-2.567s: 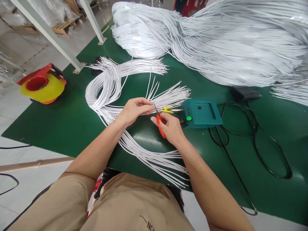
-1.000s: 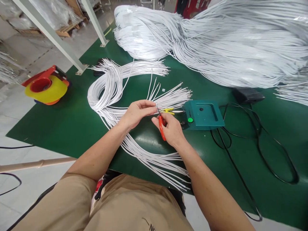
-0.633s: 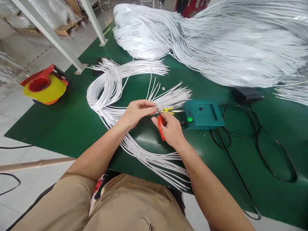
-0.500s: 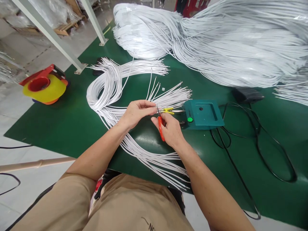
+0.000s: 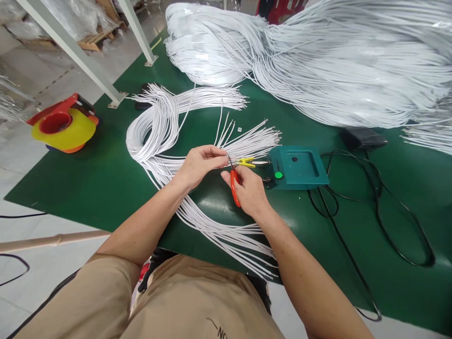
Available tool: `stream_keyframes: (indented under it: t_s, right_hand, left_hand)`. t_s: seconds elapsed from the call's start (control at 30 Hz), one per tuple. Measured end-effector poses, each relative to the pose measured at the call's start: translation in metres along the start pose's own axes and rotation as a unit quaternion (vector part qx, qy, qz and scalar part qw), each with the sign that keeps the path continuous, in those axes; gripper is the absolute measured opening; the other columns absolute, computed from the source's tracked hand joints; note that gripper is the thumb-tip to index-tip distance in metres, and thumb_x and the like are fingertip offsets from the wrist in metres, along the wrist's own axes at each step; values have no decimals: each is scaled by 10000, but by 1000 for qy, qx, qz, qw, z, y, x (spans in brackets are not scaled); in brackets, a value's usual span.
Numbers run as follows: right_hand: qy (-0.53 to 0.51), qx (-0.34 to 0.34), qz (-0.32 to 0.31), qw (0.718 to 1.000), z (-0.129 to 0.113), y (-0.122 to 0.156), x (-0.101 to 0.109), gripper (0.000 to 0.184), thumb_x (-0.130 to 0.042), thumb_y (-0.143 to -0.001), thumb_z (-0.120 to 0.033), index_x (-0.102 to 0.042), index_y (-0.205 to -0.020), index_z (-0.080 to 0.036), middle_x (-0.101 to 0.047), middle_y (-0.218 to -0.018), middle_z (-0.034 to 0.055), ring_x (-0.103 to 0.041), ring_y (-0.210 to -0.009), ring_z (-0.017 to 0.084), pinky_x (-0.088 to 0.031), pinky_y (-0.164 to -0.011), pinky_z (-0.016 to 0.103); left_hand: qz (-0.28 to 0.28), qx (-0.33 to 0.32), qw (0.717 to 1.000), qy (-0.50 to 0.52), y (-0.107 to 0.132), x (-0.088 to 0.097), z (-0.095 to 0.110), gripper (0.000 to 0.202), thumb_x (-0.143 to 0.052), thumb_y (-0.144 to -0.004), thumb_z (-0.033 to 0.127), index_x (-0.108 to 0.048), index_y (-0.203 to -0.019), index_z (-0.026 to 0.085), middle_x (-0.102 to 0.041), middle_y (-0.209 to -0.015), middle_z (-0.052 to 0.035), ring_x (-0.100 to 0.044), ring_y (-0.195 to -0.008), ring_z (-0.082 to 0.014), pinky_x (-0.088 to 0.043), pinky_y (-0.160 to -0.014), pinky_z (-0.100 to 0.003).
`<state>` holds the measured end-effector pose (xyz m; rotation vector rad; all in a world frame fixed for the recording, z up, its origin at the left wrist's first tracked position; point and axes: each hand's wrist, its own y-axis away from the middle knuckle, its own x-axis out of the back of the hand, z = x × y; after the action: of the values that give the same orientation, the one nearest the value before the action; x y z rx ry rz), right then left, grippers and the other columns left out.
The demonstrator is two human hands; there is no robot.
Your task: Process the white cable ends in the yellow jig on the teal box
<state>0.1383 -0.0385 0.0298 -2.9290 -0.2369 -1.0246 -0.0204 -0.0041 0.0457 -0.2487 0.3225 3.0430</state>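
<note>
My left hand [image 5: 203, 162] is closed in a pinch on what looks like a thin white wire, mostly hidden by the fingertips. In my right hand [image 5: 250, 188] is a pair of red-handled cutters [image 5: 234, 188], whose slim dark jaws point up beside the left fingertips. Just right of the jaws sits a yellow clip [image 5: 246, 162], on a metal rod from a teal device [image 5: 305, 167] with a green button [image 5: 278, 175]. Beneath and behind my hands runs a looped bundle of white wires [image 5: 137, 141], its loose ends fanning to the right.
A large heap of white wires [image 5: 335, 61] covers the back of the green table [image 5: 84, 188]. At left stands a red tape dispenser with a yellow roll [image 5: 70, 132]. Black cables [image 5: 379, 188] curl at right near a black box [image 5: 363, 139]. Metal posts [image 5: 136, 30] rise at back left.
Both hands and the cutters stay almost in place, with only a very slight shift to the left. Nothing has been let go.
</note>
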Motion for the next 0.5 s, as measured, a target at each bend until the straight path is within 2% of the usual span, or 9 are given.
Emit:
stream_keyframes:
  t_s: [0.33,0.5]
  right_hand:
    - [29,9,24,999,-2,1,1,320,-502,-870,-471,-376,-715,-221,-485,-783,-19,-416,-696,134,-281,-615,266]
    - [-1,9,17,1000,-3,1,2,347,-511,-858,-475,-348,-688,-220,-454,-751,-29,-390,-670,126,-285,-613,266]
  left_hand:
    - [6,-33,999,-10,1,-3,-1,260,-827,-595,248,-672,-766,127,-690,-747,-15,-631,-687,-102,-512,-735,-248]
    - [9,-27,1000,-9,1,-3,1,252,-817,-599,235,-663,-765,124,-681,-749,-11,-624,-696,-99,-502,-750,-248]
